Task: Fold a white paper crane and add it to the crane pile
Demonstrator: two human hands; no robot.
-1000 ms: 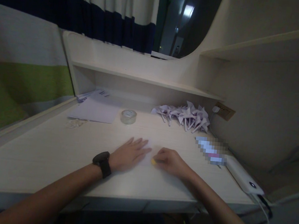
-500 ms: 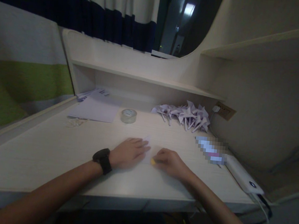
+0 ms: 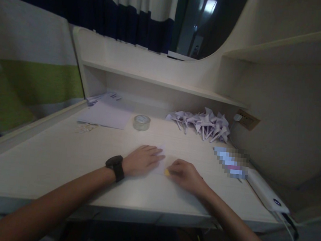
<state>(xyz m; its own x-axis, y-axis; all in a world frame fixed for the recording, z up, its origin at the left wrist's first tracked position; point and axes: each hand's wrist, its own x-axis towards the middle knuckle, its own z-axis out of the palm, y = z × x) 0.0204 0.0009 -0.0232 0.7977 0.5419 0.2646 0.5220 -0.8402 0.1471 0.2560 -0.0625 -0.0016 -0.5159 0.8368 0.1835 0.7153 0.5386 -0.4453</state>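
Note:
My left hand [image 3: 144, 160], with a dark watch on its wrist, lies flat on a small white piece of paper [image 3: 160, 168] on the desk, fingers stretched out. Most of the paper is hidden under that hand. Just to the right, my right hand [image 3: 184, 174] is closed in a pinch around a small yellow object [image 3: 167, 172] at the paper's right side. Only the yellow end shows, so its kind is unclear. Beyond the hands stands a roll of clear tape [image 3: 141, 123].
White paper pinwheels [image 3: 205, 123] are heaped at the back right. A stack of white paper [image 3: 107, 111] lies back left, with small scraps [image 3: 86, 128] before it. A blurred-out phone-like object [image 3: 230, 163] and a white power bank [image 3: 267, 191] with cables are at right. A shelf [image 3: 164, 83] overhangs the back.
The camera view has turned slightly, so the whole scene sits a little further right. Both hands keep nearly the same pose and place on the desk.

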